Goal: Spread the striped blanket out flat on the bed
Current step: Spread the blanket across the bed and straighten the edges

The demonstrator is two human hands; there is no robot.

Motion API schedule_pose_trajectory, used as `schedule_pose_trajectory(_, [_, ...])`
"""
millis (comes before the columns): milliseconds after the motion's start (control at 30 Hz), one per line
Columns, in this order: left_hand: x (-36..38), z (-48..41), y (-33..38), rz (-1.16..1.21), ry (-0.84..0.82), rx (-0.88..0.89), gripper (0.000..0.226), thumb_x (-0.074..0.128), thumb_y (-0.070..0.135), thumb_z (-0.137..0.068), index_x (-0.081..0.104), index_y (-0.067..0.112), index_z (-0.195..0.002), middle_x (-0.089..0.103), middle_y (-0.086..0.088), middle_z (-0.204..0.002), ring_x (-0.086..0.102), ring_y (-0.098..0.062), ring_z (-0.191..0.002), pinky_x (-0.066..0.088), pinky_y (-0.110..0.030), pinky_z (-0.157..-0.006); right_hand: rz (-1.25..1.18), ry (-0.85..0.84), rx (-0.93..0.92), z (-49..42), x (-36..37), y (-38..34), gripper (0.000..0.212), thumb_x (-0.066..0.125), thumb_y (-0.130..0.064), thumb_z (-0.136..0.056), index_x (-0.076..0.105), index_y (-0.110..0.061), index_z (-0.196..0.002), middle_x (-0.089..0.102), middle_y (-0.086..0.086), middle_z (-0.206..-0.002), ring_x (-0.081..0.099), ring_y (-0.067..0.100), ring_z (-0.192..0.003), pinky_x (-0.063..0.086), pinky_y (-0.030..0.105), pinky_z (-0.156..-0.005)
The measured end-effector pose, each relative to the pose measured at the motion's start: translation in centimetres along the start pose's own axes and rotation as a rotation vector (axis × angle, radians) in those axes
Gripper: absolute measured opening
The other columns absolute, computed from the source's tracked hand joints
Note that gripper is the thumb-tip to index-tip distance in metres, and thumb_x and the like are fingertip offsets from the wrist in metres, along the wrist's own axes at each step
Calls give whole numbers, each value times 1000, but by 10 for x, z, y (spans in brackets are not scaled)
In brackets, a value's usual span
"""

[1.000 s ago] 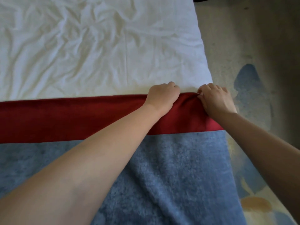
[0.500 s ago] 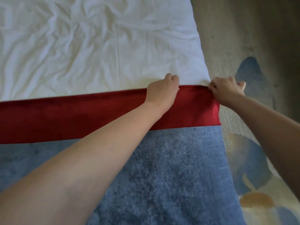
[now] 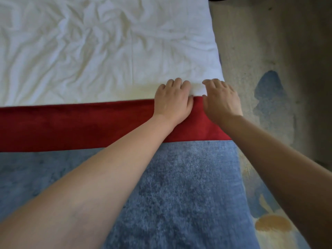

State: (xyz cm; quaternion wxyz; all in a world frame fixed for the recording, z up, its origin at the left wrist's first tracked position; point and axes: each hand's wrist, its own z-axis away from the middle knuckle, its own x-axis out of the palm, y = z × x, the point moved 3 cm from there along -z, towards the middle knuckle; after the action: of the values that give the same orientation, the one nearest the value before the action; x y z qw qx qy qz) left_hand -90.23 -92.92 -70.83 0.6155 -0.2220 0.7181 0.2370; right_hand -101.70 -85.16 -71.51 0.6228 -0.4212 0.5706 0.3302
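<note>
Blanket [image 3: 179, 194] covers the near part of the bed [image 3: 212, 42], lying flat. Its blue band is toward me and its red band [image 3: 80, 126] is beyond that, running from the left of view to the bed's right edge. The red band's far hem lies straight across the white sheet [image 3: 89, 51], which is creased all the way to the far side.

Both my arms reach forward over the blue. My left grip [image 3: 173, 101] rests palm down on the red band near the bed's right edge. Its fingers are loosely bent and lie past the hem onto the sheet, with the thumb along the hem, and it holds nothing that I can see. My right grip [image 3: 221, 100] lies just beside it, at the blanket's far right corner. It is also palm down and wide, fingers reaching onto the sheet by the bed's edge. A narrow strip of red shows between the two.

Right of the bed is a pale rug [image 3: 269, 90] with blue and orange patches.
</note>
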Motion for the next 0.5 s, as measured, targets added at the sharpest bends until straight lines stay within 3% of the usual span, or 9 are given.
schedule_pose_trajectory(333, [-31, 33, -28, -8, -21, -9, 43, 42, 43, -89, 53, 10, -115, 59, -7, -105, 57, -27, -93, 43, -38, -74, -24, -55, 53, 27, -21, -36, 45, 48, -35, -92, 47, -5, -126, 56, 15, -123, 53, 33, -111, 36, 41, -97])
schedule_pose_trajectory(500, [-46, 83, -46, 1, -27, -8, 45, 40, 45, -91, 54, 11, -117, 60, -7, -107, 58, -26, -94, 44, -38, -77, 19, -105, 11, 64, -21, -79, 52, 47, -38, -93, 43, -5, -132, 54, 14, -127, 50, 31, -118, 31, 44, -107])
